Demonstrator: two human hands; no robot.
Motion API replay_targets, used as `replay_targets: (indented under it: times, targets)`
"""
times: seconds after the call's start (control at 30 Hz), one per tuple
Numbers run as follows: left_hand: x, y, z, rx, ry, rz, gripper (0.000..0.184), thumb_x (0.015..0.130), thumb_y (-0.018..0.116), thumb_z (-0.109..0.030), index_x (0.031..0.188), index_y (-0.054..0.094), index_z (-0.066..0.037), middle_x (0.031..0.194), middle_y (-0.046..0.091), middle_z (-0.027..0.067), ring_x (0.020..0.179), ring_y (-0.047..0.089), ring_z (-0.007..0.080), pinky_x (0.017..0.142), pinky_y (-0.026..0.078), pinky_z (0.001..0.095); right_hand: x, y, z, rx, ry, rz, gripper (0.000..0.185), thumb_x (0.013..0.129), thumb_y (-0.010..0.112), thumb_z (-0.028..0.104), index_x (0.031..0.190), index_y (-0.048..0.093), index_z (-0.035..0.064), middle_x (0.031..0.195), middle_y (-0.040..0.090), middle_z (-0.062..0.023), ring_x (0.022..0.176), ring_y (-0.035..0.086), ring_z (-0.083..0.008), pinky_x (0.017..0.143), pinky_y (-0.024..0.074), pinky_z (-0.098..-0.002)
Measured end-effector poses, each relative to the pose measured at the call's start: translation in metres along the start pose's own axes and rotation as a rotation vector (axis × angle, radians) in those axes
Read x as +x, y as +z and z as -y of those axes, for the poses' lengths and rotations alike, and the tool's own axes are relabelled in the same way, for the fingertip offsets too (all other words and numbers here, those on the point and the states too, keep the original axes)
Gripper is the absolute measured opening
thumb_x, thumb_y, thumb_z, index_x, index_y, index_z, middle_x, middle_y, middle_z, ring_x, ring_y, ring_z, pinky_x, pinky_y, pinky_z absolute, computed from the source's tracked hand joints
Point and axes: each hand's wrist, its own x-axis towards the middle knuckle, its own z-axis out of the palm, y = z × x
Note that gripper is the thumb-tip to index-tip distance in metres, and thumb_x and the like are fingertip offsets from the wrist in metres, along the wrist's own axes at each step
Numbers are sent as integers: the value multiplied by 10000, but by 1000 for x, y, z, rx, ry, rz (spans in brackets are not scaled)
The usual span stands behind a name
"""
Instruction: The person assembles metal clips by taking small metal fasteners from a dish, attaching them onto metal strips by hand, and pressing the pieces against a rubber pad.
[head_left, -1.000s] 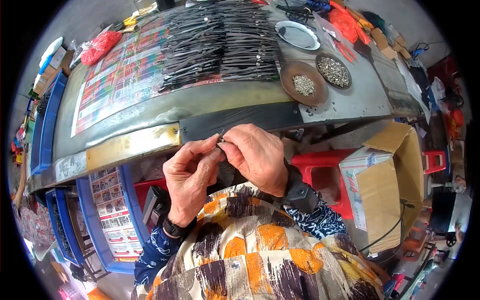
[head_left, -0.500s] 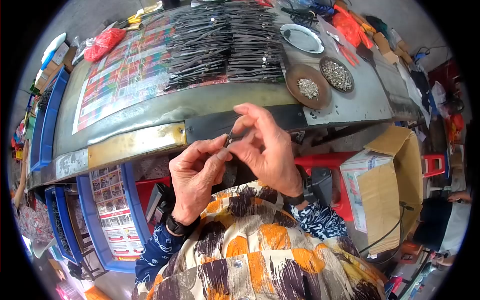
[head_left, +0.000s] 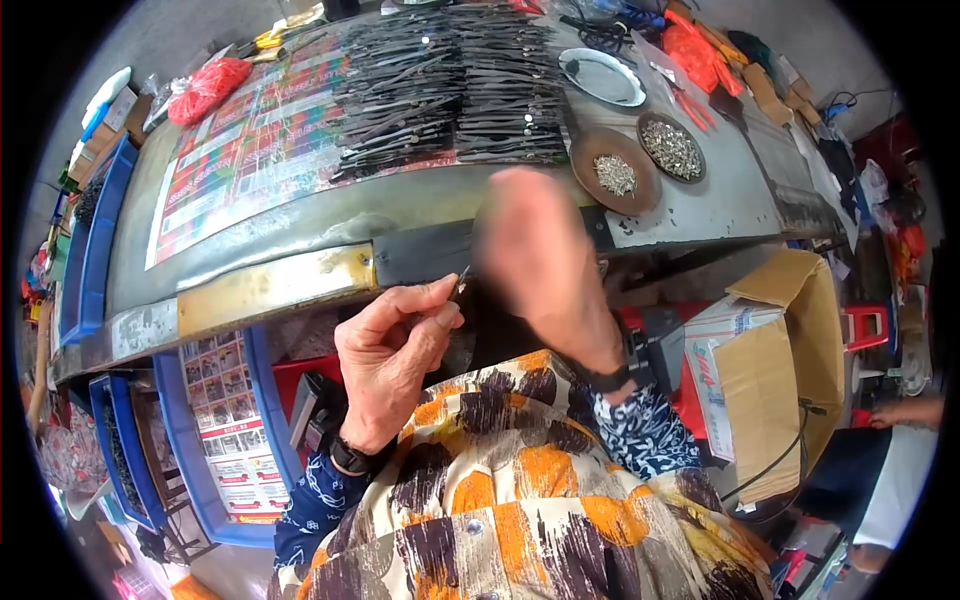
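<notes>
Just in front of the table edge, my left hand (head_left: pixel 392 355) pinches a small thin dark piece (head_left: pixel 461 281) with a shiny part between thumb and forefinger. My right hand (head_left: pixel 535 245) is apart from it, over the black strip at the table edge; motion smears its fingers. Dark thin strips (head_left: pixel 400 100) lie in two dense columns on the table (head_left: pixel 330 220). To their right, a brown bowl (head_left: pixel 640 194) and a smaller dark bowl (head_left: pixel 697 172) hold small metal pieces.
A white oval dish (head_left: pixel 625 92) and red-handled pliers (head_left: pixel 692 108) lie behind the bowls. Blue trays (head_left: pixel 95 255) stand at the left. A cardboard box (head_left: pixel 770 390) and red stool (head_left: pixel 690 400) are at the right. Another person's arm (head_left: pixel 905 411) shows at the far right.
My right hand has left the small piece and moved forward and right, toward the table. My left hand keeps its pinch. The other person has come further into view at the right.
</notes>
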Motion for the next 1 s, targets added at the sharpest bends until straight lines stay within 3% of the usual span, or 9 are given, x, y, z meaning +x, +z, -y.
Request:
replay_targets:
  times: [0.07,0.13,0.2,0.23,0.33,0.47,0.57,0.9,1.0]
  targets:
    - [0,-4,3,27,32,18,221,902,628,45,1114,687,16,798,640,-9,615,469,-5,523,373,155,-6,6,-1,10,-51,77,540,900,699,304,1290,460,17,820,565,-71,662,581,-140,608,479,-269]
    - [0,-5,1,103,60,30,235,887,594,91,1095,680,23,852,657,64,589,493,40,502,369,179,-7,6,-4,29,-34,81,526,906,691,321,1281,473,22,815,556,-53,658,575,-102,591,467,-246]
    - [4,-4,-6,194,98,28,241,877,598,102,1086,684,16,872,648,54,602,497,40,508,373,176,2,-10,-13,75,89,-44,514,912,683,330,1273,483,24,822,546,-56,662,566,-100,592,465,-246]
    - [10,-8,-2,287,293,65,237,872,602,114,1069,685,12,927,644,49,626,511,40,518,386,174,4,-17,-19,87,72,-69,487,923,672,320,1267,492,27,831,538,-49,640,538,-97,583,457,-239]
    - [27,-20,-12,764,462,75,207,861,620,115,1020,692,3,917,628,42,654,547,58,547,420,183,3,-25,-28,-63,31,-84,377,901,703,194,1190,551,7,811,520,-24,617,498,-69,570,446,-228]
    - [44,-43,-11,1157,655,122,189,803,679,74,970,693,-13,829,614,114,679,584,230,587,460,309,-3,-22,-47,46,81,-154,295,876,706,96,1124,587,-13,818,545,-32,621,500,-71,575,447,-216]
    - [47,-52,-16,1299,695,177,268,737,672,96,976,692,-23,818,605,109,717,578,264,616,468,347,-4,-20,-54,-3,34,-184,257,860,704,51,1089,605,-8,835,592,-49,638,533,-91,580,468,-212]
    - [84,10,19,1280,798,339,309,745,586,-2,1050,632,-21,859,541,119,808,550,303,724,483,383,-4,-18,-49,-11,57,-183,251,877,695,46,1114,621,8,871,595,-3,683,521,-29,600,438,-169]
    - [87,11,23,1208,804,290,274,748,583,-9,1013,652,-32,831,558,113,791,564,308,712,487,388,-5,-21,-49,22,53,-208,239,854,695,10,1076,608,1,817,598,-48,654,544,-99,573,463,-225]
